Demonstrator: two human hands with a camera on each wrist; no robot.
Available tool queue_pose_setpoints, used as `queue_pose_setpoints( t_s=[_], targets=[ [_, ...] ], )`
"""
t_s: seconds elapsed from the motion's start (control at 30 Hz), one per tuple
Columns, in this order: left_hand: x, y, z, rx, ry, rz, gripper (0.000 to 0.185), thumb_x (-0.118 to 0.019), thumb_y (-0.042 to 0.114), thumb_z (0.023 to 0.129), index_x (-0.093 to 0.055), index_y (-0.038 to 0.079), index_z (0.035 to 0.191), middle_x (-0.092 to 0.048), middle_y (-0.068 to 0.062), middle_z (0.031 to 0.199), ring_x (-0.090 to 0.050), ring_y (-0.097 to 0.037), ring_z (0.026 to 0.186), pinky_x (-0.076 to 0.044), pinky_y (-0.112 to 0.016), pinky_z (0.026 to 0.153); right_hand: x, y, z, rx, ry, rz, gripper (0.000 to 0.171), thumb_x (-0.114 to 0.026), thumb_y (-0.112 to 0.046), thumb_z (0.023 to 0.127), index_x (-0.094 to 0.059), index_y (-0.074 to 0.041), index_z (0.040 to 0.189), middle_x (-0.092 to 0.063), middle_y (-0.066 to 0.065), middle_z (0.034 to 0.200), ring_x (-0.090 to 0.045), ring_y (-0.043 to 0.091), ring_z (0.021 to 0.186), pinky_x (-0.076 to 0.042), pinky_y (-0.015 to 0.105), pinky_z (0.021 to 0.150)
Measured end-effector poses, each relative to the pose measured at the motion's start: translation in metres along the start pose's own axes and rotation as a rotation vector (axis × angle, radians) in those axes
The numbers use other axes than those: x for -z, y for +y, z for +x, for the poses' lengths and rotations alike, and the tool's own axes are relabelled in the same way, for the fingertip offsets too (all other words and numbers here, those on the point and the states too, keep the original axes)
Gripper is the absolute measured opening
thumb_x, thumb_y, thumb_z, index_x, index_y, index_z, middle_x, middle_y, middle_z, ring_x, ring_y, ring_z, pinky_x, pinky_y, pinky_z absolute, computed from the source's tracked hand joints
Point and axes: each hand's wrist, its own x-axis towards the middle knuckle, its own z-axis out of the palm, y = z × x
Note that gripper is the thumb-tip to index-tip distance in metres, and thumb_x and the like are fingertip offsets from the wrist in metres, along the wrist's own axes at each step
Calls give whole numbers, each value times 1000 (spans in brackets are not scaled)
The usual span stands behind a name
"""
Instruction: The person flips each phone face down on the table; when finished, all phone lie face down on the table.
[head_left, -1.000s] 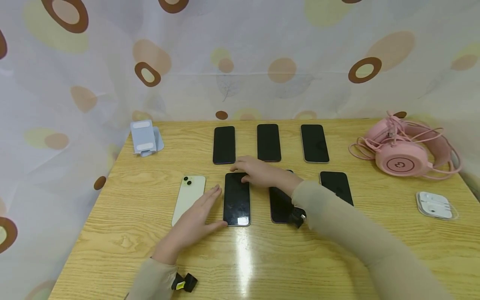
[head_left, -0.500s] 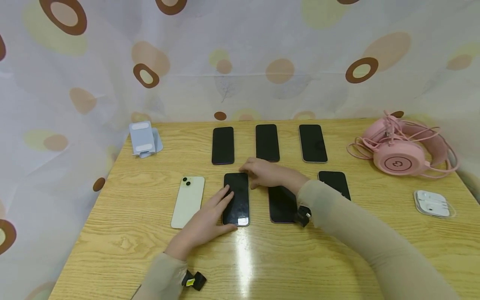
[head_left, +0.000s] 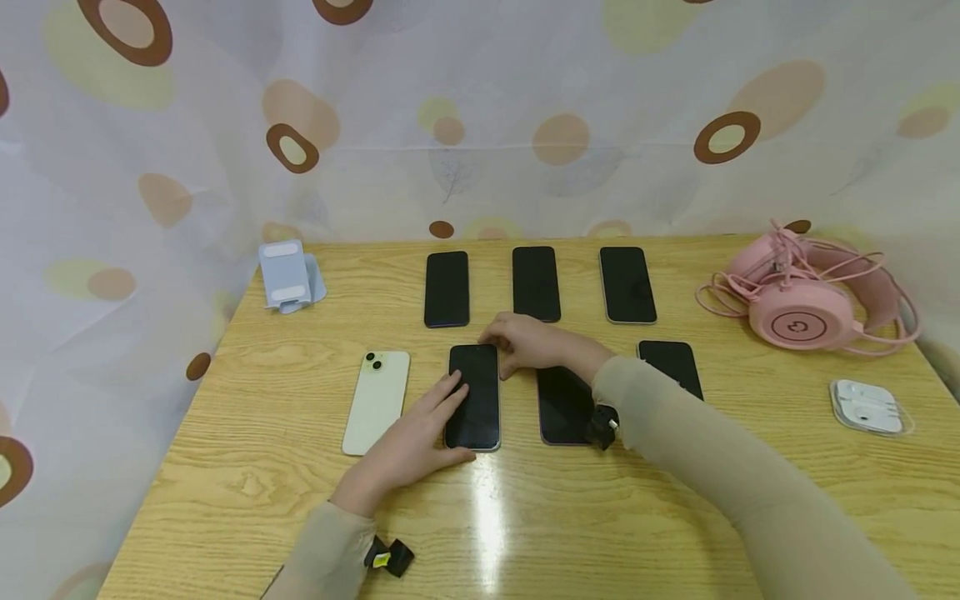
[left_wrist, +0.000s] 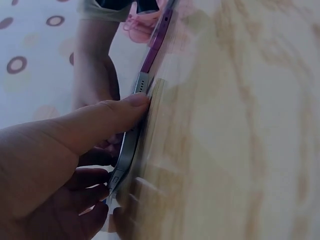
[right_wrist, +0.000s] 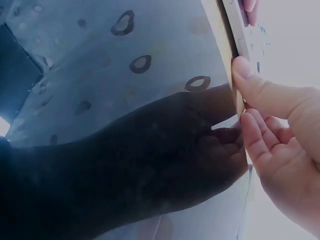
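Centrally, a dark phone [head_left: 474,397] lies flat on the worktop [head_left: 262,467]. Left hand [head_left: 408,442], fingers straight, rests across its screen; right hand [head_left: 525,343] pinches its far edge, hiding that corner. Wrist views are blurred.

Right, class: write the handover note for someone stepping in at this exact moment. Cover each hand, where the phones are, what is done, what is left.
Left hand: fingers flat on the black phone, thumb at its near edge.
Right hand: fingers at that phone's far end.
Phones: three face up in the back row; the front row holds a pale phone lying face down, the black phone, and two more partly hidden by the right arm.
Done: the back row lies tidy.
Left, probably: squaring the black phone in line; the pale phone is the only one face down.
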Motion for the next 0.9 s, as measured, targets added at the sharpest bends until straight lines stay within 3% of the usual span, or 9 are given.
queue_pose_setpoints(
  t_s=[0.63, 0.9],
  targets=[
    [4, -1, -1, -23, -27, -87, 89, -75, 41, 82, -29, 6, 150, -14, -5, 158, -17, -19, 142, -28, -39, 110, 2, 5, -8, 36, 66, 142, 47, -82, -22, 75, -63, -4, 114, -55, 4, 96, -52, 17, 86, -47, 29, 78],
    [7, -3, -4, 1, -58, -138, 91, -70, 47, 84, -22, 11, 153, -9, 3, 159, -14, -12, 142, -24, -37, 112, 4, -1, -7, 97, 164, 144, 45, -81, -23, 74, -67, -5, 112, -58, 3, 96, -54, 15, 85, -48, 28, 77]
  ],
)
